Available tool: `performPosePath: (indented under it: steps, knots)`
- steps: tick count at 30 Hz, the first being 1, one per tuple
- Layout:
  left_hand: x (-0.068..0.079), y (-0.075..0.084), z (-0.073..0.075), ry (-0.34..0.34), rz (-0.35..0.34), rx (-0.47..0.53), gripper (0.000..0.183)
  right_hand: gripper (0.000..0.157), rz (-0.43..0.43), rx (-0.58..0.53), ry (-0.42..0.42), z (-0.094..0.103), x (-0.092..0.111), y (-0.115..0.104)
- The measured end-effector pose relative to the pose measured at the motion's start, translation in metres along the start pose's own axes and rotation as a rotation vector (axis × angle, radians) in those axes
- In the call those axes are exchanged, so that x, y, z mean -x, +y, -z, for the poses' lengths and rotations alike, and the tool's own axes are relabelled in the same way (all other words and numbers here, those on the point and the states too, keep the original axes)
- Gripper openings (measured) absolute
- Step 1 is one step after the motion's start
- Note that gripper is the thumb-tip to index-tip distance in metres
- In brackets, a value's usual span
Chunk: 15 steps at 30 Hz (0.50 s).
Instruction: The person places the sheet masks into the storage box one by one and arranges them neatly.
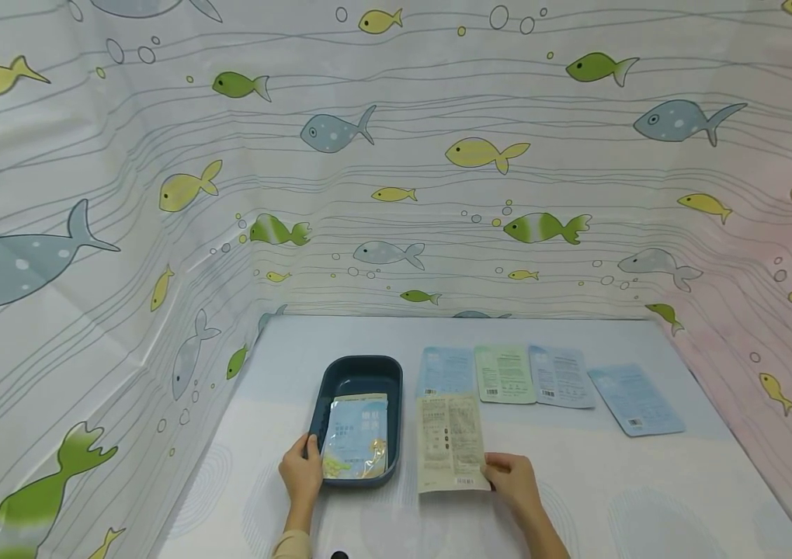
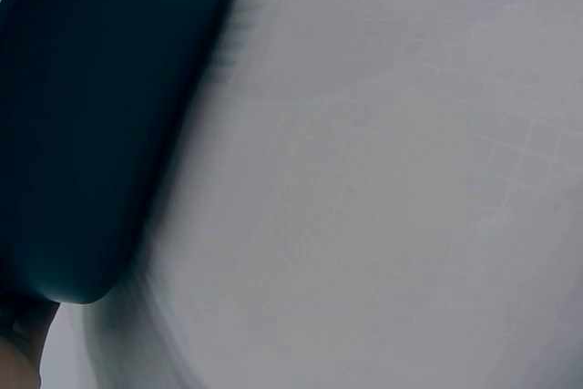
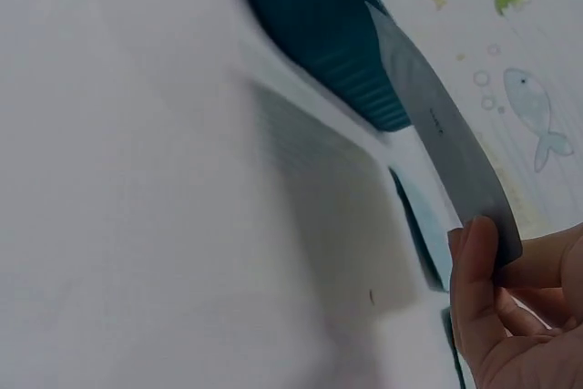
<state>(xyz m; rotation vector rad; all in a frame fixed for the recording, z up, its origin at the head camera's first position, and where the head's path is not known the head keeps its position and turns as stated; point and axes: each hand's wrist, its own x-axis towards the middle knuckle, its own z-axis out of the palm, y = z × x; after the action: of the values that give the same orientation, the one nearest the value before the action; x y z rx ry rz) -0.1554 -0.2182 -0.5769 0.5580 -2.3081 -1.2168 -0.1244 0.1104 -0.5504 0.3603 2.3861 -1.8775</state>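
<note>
My left hand [image 1: 301, 470] grips the left side of a dark blue plastic bin [image 1: 397, 411], its thumb at the rim. Inside the bin lies a shiny blue packet [image 1: 354, 435] with white lettering, and a beige edge peeks out behind its top. In the left wrist view the bin's dark outer side [image 2: 100, 116] fills the left, with a bit of the hand [image 2: 20, 353] below it. My right hand [image 1: 513, 480] pinches a flat beige packet [image 1: 450, 446] by its lower right edge, printed back facing up. The right wrist view shows this packet [image 3: 446, 138] nearly edge-on, lifted over its shadow.
Behind the held packet, several flat packets lie on the white table: a light blue one [image 1: 446, 365], a green one [image 1: 505, 374], a grey-blue one [image 1: 561, 376], and a blue one [image 1: 637, 400] farther right. A fish-patterned sheet [image 1: 438, 248] walls the table at the back and sides.
</note>
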Motion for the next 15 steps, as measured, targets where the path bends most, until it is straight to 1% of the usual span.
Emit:
performPosePath:
  steps: [4, 10, 15]
  knots:
    - [0.0, -0.001, 0.0, 0.009, -0.01, -0.001, 0.027, 0.026, 0.001, -0.017, -0.006, 0.001, -0.001, -0.007]
    - [0.001, -0.001, 0.0, 0.001, -0.003, 0.009, 0.027, 0.026, -0.005, -0.032, -0.016, 0.0, -0.002, -0.013]
    - [0.0, -0.001, 0.0, 0.0, 0.003, 0.007, 0.027, 0.025, 0.011, -0.041, -0.017, -0.002, -0.003, -0.018]
